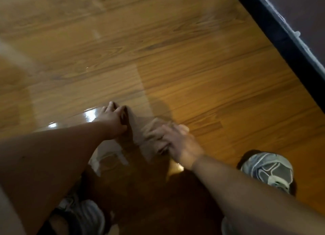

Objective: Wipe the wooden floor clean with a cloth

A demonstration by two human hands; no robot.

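Here both hands [112, 119] [179, 145] press cloth [149, 131] onto floor [193, 67].

The wooden floor [175, 58] is laid in warm brown planks with visible grain. Bright glare [90, 115] is reflected in its glossy surface at the lower left. A dark band [279, 39] edged in pale grey is seen crossing the upper right corner diagonally, with a mauve surface [302, 6] beyond it.
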